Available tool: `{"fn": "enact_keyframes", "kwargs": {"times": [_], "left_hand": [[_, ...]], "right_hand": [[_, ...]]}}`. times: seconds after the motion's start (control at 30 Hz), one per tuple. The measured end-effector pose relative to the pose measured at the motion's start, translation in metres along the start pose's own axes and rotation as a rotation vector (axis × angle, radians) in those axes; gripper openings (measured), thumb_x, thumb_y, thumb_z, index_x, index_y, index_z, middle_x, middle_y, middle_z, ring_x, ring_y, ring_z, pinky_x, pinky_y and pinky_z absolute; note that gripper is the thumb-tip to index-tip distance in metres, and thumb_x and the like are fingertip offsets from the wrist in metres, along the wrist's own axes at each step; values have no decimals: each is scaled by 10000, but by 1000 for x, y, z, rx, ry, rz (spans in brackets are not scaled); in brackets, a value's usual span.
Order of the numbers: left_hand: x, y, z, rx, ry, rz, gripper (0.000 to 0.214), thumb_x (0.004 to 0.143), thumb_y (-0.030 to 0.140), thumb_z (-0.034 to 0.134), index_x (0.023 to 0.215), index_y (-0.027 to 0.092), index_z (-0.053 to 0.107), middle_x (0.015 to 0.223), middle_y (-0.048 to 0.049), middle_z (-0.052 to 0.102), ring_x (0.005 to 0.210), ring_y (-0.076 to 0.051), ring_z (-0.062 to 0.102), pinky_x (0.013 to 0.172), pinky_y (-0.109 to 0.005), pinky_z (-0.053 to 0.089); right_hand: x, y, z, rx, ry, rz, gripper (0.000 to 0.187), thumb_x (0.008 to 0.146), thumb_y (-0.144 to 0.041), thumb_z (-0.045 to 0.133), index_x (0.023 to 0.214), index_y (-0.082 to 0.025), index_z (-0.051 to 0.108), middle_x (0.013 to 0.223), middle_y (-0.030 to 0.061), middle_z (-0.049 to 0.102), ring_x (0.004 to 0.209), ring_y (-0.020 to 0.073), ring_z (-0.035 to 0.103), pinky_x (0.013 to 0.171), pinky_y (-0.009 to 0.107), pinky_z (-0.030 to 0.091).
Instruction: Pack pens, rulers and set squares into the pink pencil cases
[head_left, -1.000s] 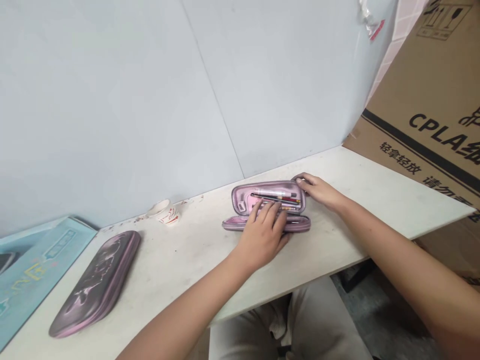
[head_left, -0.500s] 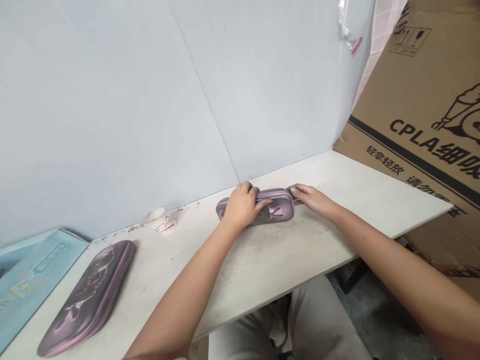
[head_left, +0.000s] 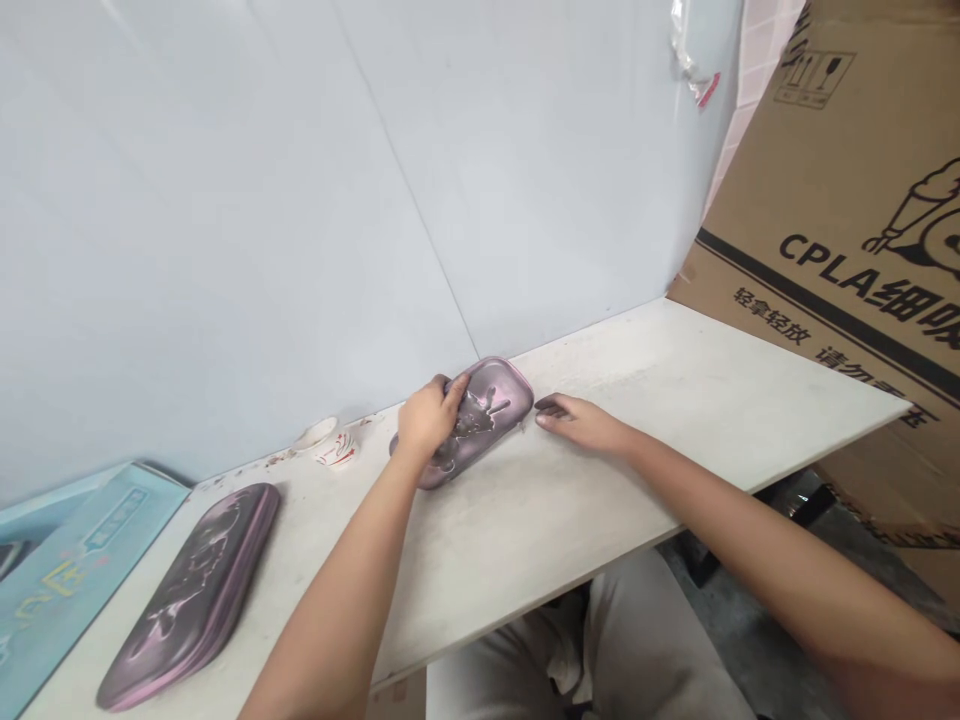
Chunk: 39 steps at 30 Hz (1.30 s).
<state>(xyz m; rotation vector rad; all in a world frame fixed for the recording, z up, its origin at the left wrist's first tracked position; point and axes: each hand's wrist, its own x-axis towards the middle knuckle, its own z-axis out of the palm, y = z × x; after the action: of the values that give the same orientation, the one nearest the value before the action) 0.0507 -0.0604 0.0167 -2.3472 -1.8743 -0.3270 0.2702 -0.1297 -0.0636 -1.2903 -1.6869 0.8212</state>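
A dark, glossy pencil case (head_left: 495, 405) with pinkish-purple edges and a raised relief on its lid is tilted over the white table, its right end toward the wall. My left hand (head_left: 431, 420) grips it across its left part, thumb on the lid, the other fingers hidden behind. Just off the right end is my right hand (head_left: 577, 422), fingers loosely bent with thumb and forefinger a little apart; nothing shows in it. A tiny zipper pull seems to hang at the case's lower right corner. A second, similar pencil case (head_left: 191, 595) lies on the table at the left.
Left of the second case is a light blue printed box (head_left: 82, 560). A paper cup (head_left: 335, 448) lies near the wall among crumbs. At the right, a large cardboard carton (head_left: 847, 190) leans beside the white table (head_left: 720, 400). A plastic bag (head_left: 686, 50) hangs on the wall.
The pencil case in my left hand has shifted left and turned, its right end rising toward the wall. My right hand has moved left and come away from the zipper end.
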Motion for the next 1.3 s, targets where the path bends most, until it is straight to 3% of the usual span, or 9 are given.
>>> {"fn": "enact_keyframes", "kwargs": {"times": [0.23, 0.37, 0.47, 0.63, 0.77, 0.9, 1.0, 1.13, 1.3], "left_hand": [[-5, -7, -2, -49, 48, -66, 662, 836, 640, 78, 961, 214, 569, 838, -104, 677, 839, -294, 620, 594, -305, 357], [-7, -6, -3, -54, 67, -84, 668, 834, 643, 82, 981, 210, 569, 846, -105, 678, 851, -301, 620, 602, -311, 362], [-8, -4, -3, -59, 70, -81, 668, 830, 651, 94, 987, 208, 570, 830, -100, 682, 848, -297, 623, 608, -311, 369], [-13, 8, 1, -18, 79, -5, 688, 818, 669, 100, 974, 195, 573, 871, -113, 680, 831, -307, 623, 619, -328, 384], [-24, 22, 5, 14, 115, 106, 681, 830, 651, 92, 986, 182, 561, 903, -122, 672, 853, -308, 617, 649, -345, 396], [-41, 40, 6, 25, 143, 220, 663, 853, 613, 93, 995, 158, 554, 907, -134, 653, 859, -301, 606, 667, -353, 400], [-56, 50, 6, 36, 167, 311, 616, 871, 580, 142, 995, 137, 552, 913, -143, 637, 885, -289, 590, 700, -354, 397], [-74, 51, 7, 26, 221, 352, 568, 876, 552, 211, 982, 115, 558, 911, -154, 624, 896, -279, 574, 718, -356, 384], [-88, 42, 7, -75, 267, 338, 530, 850, 553, 294, 945, 136, 607, 897, -131, 639, 897, -287, 567, 747, -386, 360]], "right_hand": [[16, -21, 30, -156, -7, -19, 266, 827, -368, 493, 886, -149, 630, 882, 63, 676, 814, 168, 607, 720, 269, 434], [16, -25, 31, -251, 24, -14, 253, 853, -327, 434, 845, -180, 640, 823, 39, 679, 759, 157, 603, 666, 247, 399], [9, -29, 26, -515, 78, -8, 287, 868, -348, 401, 884, -197, 645, 873, 60, 683, 798, 180, 603, 665, 263, 381], [-7, -31, 1, -987, 95, -139, 312, 893, -301, 362, 907, -167, 643, 920, 105, 672, 929, 226, 555, 849, 370, 344], [-13, -34, -34, -1242, 32, -346, 273, 887, -181, 368, 901, -174, 641, 880, 82, 672, 944, 215, 515, 1000, 512, 181], [-10, -58, -68, -1397, -55, -602, 272, 865, -119, 385, 859, -183, 649, 801, 48, 655, 886, 188, 499, 1013, 566, 144], [-3, -86, -80, -1429, -180, -764, 301, 841, -79, 386, 779, -207, 651, 689, 0, 615, 852, 162, 488, 1018, 587, 129], [8, -123, -63, -1522, -341, -955, 296, 827, -83, 397, 721, -215, 639, 623, -34, 570, 815, 142, 479, 1024, 584, 131], [11, -159, -10, -1664, -518, -1240, 237, 826, -121, 443, 743, -199, 650, 692, -22, 594, 838, 152, 490, 1050, 532, 116]]}}
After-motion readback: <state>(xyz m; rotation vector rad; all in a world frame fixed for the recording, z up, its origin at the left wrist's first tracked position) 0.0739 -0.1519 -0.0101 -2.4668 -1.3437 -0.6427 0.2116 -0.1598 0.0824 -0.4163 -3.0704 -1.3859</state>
